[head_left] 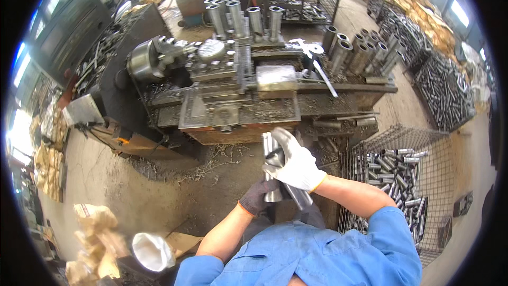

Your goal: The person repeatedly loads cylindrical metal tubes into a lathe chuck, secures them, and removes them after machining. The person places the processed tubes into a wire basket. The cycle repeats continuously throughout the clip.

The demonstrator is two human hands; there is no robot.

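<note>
1. My white-gloved right hand [297, 165] is gripping metal tubes [268, 150] between the lathe [217, 82] and the blue shirt [301, 251].
2. My dark-gloved left hand [257, 198] is closing around their lower part.
3. I'm worrying about slipping: smooth tubes are slanting apart, and loosening fingers could drop one.

Stretches of the steel tubes [299, 197] are covered by the white-gloved right hand [294, 161], so their number cannot be told. The dark-gloved left hand [257, 197] is partly hidden. Part of the wire basket [437, 180] is blocked by the blue sleeve [390, 233]; the brown sacks [96, 237] at lower left are blurred.
</note>
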